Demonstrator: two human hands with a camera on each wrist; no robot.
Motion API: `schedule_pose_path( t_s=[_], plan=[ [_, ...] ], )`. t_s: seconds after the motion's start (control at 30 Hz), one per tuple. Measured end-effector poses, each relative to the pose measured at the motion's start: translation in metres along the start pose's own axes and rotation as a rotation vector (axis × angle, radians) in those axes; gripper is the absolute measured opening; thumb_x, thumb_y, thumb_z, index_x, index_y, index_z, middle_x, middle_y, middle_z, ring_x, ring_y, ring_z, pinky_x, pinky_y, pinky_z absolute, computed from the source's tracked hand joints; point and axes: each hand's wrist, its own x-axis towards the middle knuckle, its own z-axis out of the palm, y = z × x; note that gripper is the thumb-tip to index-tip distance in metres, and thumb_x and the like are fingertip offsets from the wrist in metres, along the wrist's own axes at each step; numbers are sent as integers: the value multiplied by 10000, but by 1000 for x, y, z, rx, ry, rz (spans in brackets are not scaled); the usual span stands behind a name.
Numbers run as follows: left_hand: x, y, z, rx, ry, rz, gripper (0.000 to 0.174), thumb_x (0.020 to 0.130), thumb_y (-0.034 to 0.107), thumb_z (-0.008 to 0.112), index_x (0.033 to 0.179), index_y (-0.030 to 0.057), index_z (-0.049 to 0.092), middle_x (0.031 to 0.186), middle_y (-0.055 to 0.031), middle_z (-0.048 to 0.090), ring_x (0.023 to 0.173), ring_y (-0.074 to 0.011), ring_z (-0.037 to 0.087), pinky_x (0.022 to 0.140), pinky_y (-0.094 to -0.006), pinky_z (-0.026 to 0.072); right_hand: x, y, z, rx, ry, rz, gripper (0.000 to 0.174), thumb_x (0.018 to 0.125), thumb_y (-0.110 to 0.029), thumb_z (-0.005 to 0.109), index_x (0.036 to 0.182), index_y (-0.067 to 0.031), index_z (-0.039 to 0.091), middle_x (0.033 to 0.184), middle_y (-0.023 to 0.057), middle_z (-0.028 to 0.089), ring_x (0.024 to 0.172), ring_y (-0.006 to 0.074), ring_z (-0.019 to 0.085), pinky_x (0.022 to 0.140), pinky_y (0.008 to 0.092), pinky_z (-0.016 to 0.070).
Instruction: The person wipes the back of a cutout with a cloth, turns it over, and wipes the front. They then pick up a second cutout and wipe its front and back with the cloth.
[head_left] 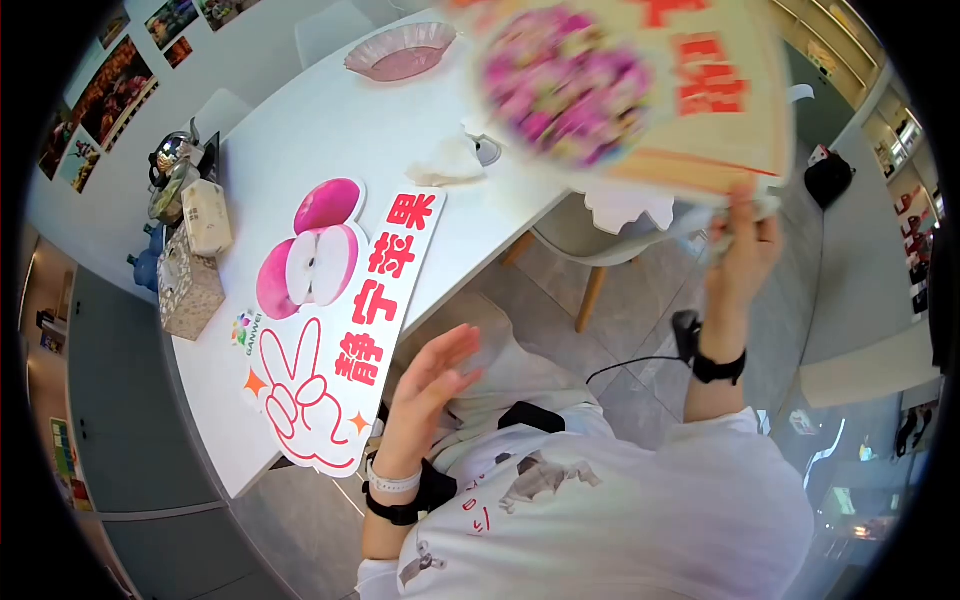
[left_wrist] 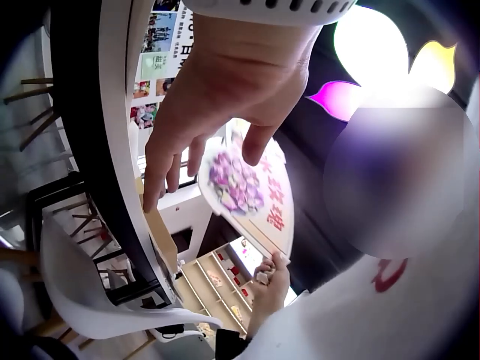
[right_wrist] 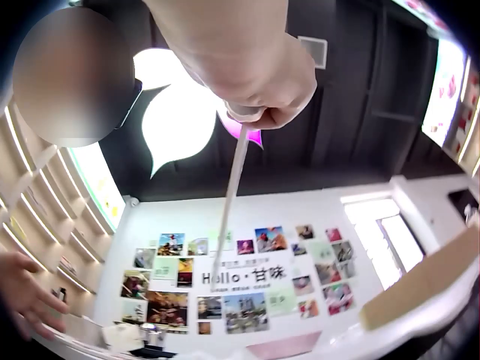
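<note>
My right hand [head_left: 742, 245] grips the lower corner of a printed cutout sign [head_left: 640, 130] and holds it raised over the table's right side. Purple-pink flower buds and red characters cover its face, blurred in the head view. In the right wrist view the sign appears edge-on as a thin white strip [right_wrist: 231, 191]. Something small and whitish [left_wrist: 262, 277] is also tucked in that hand. Fingers extended and holding nothing, my left hand [head_left: 430, 385] hovers beside the table edge. Near it, a pink apple cutout sign [head_left: 375, 300] with red characters and a drawn hand lies flat.
On the white table [head_left: 275, 140] lie a crumpled white cloth or tissue [head_left: 447, 163] and a clear pink fluted bowl [head_left: 400, 55]. Tissue boxes [head_left: 190, 285] and a kettle [head_left: 175, 150] stand along the left edge. A chair [head_left: 610, 240] is tucked at the right side.
</note>
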Motion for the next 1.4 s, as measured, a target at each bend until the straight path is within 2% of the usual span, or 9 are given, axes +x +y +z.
schedule_pose_path(
  t_s=[0.3,0.5,0.6,0.77,0.87,0.97,1.1,1.3,1.4],
  plan=[
    [-32,12,-20,12,229,112,517,906,265,509,1327,-22,420,1301,-230,504,1213,-331,503,998,-470,416,45,-9,-39,-883,-135,-1168,293,668,25,748,946,-20,666,887,81,596,671,206,603,575,270,483],
    [-39,10,-28,41,261,149,507,936,291,466,1346,1,402,1270,-223,535,1169,-320,539,984,-465,426,20,-8,-45,-861,-372,-1218,387,629,69,704,997,-47,686,923,82,613,703,223,623,607,292,504],
    [-37,11,-26,-91,226,166,514,968,346,415,1378,40,370,1319,-210,497,1197,-329,514,991,-475,420,21,-9,-45,-847,-286,-1279,369,668,82,670,1011,-53,684,933,82,616,726,242,630,645,311,516],
    [-28,7,-20,-412,213,305,545,984,426,373,1405,82,339,1413,-179,404,1258,-350,448,1015,-505,400,34,-1,-38,-637,-95,-895,217,779,57,594,976,-29,620,969,130,613,922,228,605,824,295,471],
    [-46,-48,-70,-541,200,307,559,976,400,425,1404,53,334,1407,-124,429,1255,-287,460,1024,-449,407,43,13,-31,-514,-103,-961,201,841,8,552,1030,-2,618,1063,124,624,970,215,602,860,293,470],
    [-45,-31,-68,-716,62,254,636,946,482,440,1371,12,387,1375,-129,466,1237,-272,472,1025,-402,397,53,35,-8,-239,-178,-873,234,816,-100,636,1024,-6,588,1023,123,615,918,234,596,837,340,474],
    [-35,8,-53,-840,-67,199,717,924,522,458,1370,-34,388,1370,-135,474,1233,-252,470,1035,-355,372,51,57,7,56,-304,-389,227,848,-76,583,1059,5,595,1088,127,612,968,222,593,866,321,472],
    [-45,47,-26,-317,189,238,619,955,336,414,1412,-68,308,1392,-177,447,1245,-248,473,1055,-336,357,53,82,24,551,-480,185,295,924,-70,476,1184,23,577,1235,145,584,1074,204,576,933,303,468],
    [-54,49,-29,-184,339,299,563,964,277,391,1398,-75,328,1369,-197,467,1239,-251,489,1053,-324,367,35,63,43,299,-415,59,210,902,-60,511,1086,-10,600,1240,160,581,1050,195,581,913,293,467]
  ],
)
